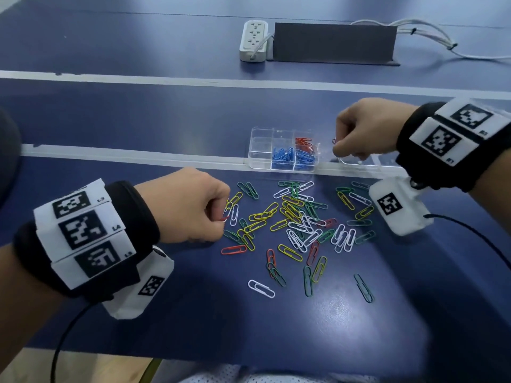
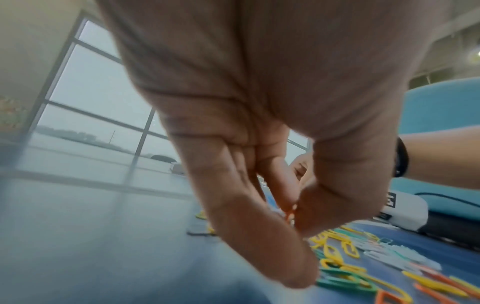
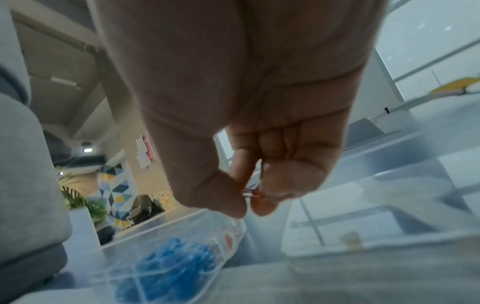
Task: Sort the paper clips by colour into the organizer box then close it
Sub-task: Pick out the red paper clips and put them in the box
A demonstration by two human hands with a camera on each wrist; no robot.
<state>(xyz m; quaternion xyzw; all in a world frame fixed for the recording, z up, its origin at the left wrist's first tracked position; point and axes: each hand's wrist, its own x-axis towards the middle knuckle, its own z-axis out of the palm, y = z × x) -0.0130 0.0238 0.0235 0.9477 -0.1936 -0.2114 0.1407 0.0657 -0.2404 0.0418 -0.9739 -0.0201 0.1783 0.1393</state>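
Note:
A clear organizer box (image 1: 260, 146) sits on the blue table, with blue clips (image 1: 283, 155) in its near compartments and red clips (image 1: 304, 142) in the far right one. Its open lid (image 1: 359, 161) lies to the right. My right hand (image 1: 336, 146) hovers just right of the box and pinches a red paper clip (image 1: 334, 140), also seen at the fingertips in the right wrist view (image 3: 250, 193). My left hand (image 1: 224, 214) is at the left edge of the loose pile (image 1: 293, 225) and pinches a red clip (image 2: 290, 214). Yellow, green, white and red clips lie scattered.
A white power strip (image 1: 253, 40) and a dark grey panel (image 1: 331, 42) with white cables stand at the back. White lines (image 1: 166, 81) cross the table. The wrist camera housings (image 1: 398, 207) hang close over the clips. Bare table lies in front of the pile.

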